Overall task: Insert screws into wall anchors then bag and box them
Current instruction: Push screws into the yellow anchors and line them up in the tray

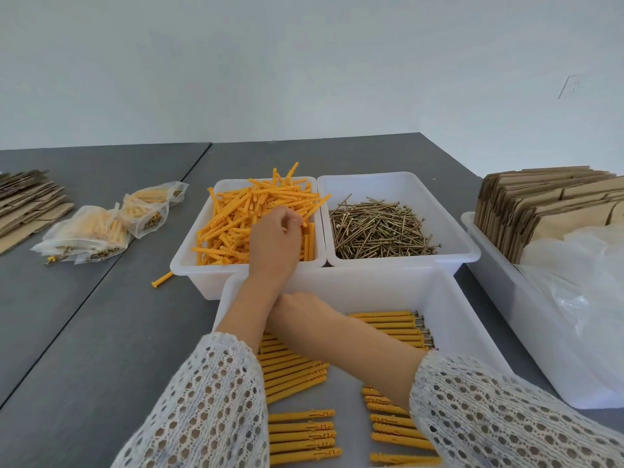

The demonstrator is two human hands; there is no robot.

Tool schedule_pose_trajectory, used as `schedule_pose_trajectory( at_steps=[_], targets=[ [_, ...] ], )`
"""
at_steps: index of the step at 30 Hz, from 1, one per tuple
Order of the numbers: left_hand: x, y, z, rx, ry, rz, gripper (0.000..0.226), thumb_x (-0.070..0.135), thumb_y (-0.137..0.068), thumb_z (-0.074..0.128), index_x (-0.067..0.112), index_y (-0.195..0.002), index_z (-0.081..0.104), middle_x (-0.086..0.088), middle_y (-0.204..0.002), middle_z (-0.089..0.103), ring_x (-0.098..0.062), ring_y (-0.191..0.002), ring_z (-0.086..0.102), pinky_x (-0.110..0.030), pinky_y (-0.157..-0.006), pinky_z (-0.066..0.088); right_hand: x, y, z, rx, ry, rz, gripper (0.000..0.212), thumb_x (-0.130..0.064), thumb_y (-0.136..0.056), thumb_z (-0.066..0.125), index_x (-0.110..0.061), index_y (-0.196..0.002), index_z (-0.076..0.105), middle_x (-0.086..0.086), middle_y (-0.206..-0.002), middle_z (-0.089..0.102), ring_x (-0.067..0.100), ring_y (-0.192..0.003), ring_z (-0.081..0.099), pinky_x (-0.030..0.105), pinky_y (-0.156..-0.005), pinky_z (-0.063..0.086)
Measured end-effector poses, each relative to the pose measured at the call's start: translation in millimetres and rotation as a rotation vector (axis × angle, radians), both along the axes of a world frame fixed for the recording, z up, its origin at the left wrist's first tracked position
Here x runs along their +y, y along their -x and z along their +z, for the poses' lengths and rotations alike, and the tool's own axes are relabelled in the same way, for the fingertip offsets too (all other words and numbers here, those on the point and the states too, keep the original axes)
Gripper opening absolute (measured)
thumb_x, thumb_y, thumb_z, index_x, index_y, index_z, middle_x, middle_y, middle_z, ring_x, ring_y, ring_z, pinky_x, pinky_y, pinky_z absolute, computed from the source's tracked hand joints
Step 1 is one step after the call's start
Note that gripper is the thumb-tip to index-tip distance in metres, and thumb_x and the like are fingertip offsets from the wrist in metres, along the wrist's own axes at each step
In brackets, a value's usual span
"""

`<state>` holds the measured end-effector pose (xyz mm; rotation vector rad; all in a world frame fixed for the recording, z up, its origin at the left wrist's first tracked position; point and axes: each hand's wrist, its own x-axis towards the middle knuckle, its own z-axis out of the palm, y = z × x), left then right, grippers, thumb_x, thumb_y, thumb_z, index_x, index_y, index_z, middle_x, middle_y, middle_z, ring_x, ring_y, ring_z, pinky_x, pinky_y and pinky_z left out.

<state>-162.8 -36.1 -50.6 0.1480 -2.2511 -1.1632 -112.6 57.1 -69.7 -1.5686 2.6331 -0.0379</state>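
My left hand reaches into the white bin of loose yellow wall anchors, its fingers curled round anchors in the pile. Beside it stands a white bin of brass screws. My right hand lies low in the near white tray, with its fingers hidden behind my left forearm. Rows of anchors with screws in them lie in that tray.
Filled clear bags of anchors lie at the left, near flat cardboard. One loose anchor lies on the grey table. At the right a long white bin holds folded cardboard boxes and clear plastic bags.
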Motion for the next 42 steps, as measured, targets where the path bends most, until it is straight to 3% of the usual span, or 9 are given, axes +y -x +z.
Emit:
schedule_pose_trajectory(
  at_steps=[3, 8, 12, 16, 22, 29, 33, 38, 42],
  targets=[
    [4, 1, -6, -0.120, 0.174, 0.012, 0.020, 0.013, -0.095, 0.049, 0.025, -0.099, 0.065, 0.007, -0.096, 0.062, -0.011, -0.081, 0.055, -0.027, -0.063, 0.041, 12, 3, 15, -0.140, -0.013, 0.030, 0.029, -0.007, -0.097, 0.051, -0.003, -0.124, 0.059, 0.014, -0.126, 0.059, 0.029, -0.103, 0.057, 0.039, -0.090, 0.049],
    [-12, 15, 0, -0.399, 0.228, -0.040, 0.040, 0.015, -0.096, 0.054, 0.022, -0.135, 0.054, -0.010, -0.133, 0.052, -0.026, -0.110, 0.055, -0.036, -0.085, 0.047, 29, 17, 47, -0.238, 0.200, -0.062, 0.029, -0.011, -0.096, 0.053, 0.003, -0.072, 0.061, 0.020, -0.075, 0.064, 0.030, -0.064, 0.049, 0.037, -0.068, 0.045],
    [-8, 15, 2, -0.535, 0.435, -0.116, 0.039, 0.023, -0.097, 0.052, 0.020, -0.136, 0.055, -0.011, -0.132, 0.059, -0.032, -0.114, 0.056, -0.039, -0.088, 0.048, 53, 47, 58, -0.182, 0.485, -0.261, 0.029, -0.026, -0.094, 0.059, -0.004, -0.077, 0.065, 0.009, -0.071, 0.064, 0.022, -0.063, 0.055, 0.035, -0.063, 0.046],
    [-8, 13, 2, -0.560, 0.478, -0.145, 0.035, 0.024, -0.102, 0.046, 0.015, -0.133, 0.059, -0.009, -0.130, 0.061, -0.030, -0.116, 0.056, -0.039, -0.093, 0.048, 87, 89, 37, 0.007, 0.583, -0.684, 0.022, -0.011, -0.094, 0.044, -0.010, -0.076, 0.056, 0.003, -0.070, 0.057, 0.026, -0.067, 0.053, 0.040, -0.063, 0.050],
    [-2, 6, -7, -0.169, 0.151, -0.052, 0.027, 0.004, -0.095, 0.051, 0.014, -0.113, 0.067, 0.000, -0.106, 0.063, -0.015, -0.096, 0.060, -0.020, -0.077, 0.046, 105, 115, 19, -0.185, 0.295, -0.930, 0.021, -0.020, -0.092, 0.044, -0.013, -0.073, 0.051, 0.003, -0.071, 0.053, 0.021, -0.063, 0.047, 0.031, -0.058, 0.038],
    [2, 0, 2, 0.041, -0.089, -0.061, 0.022, 0.006, -0.089, 0.062, 0.022, -0.104, 0.063, 0.006, -0.093, 0.061, -0.004, -0.075, 0.059, -0.009, -0.061, 0.044, 103, 116, 24, -0.307, 0.313, -0.922, 0.015, -0.009, -0.091, 0.049, -0.005, -0.080, 0.058, 0.008, -0.066, 0.046, 0.019, -0.058, 0.038, 0.030, -0.056, 0.037],
    [-1, 1, 4, 0.025, -0.189, 0.049, 0.016, 0.011, -0.090, 0.064, 0.021, -0.102, 0.064, 0.008, -0.085, 0.055, -0.007, -0.072, 0.053, -0.011, -0.053, 0.041, 106, 121, 24, -0.408, 0.292, -0.902, 0.028, -0.005, -0.091, 0.052, 0.011, -0.111, 0.062, 0.032, -0.109, 0.063, 0.021, -0.078, 0.046, 0.049, -0.086, 0.053],
    [-9, 6, 5, -0.100, -0.310, 0.122, 0.017, 0.006, -0.090, 0.060, 0.022, -0.096, 0.065, 0.005, -0.077, 0.050, -0.010, -0.065, 0.047, -0.019, -0.055, 0.039, 105, 112, 20, -0.129, 0.593, -0.912, 0.016, -0.009, -0.092, 0.048, -0.016, -0.088, 0.061, 0.003, -0.082, 0.066, 0.020, -0.073, 0.060, 0.034, -0.066, 0.053],
    [-11, 6, 11, 0.009, -0.618, 0.067, 0.017, 0.006, -0.095, 0.052, 0.019, -0.097, 0.062, -0.001, -0.074, 0.054, -0.014, -0.065, 0.050, -0.026, -0.060, 0.045, 105, 108, 30, -0.278, 1.134, -0.927, 0.017, -0.010, -0.097, 0.048, -0.015, -0.089, 0.062, 0.003, -0.072, 0.067, 0.012, -0.055, 0.059, 0.026, -0.052, 0.050]
  ],
)
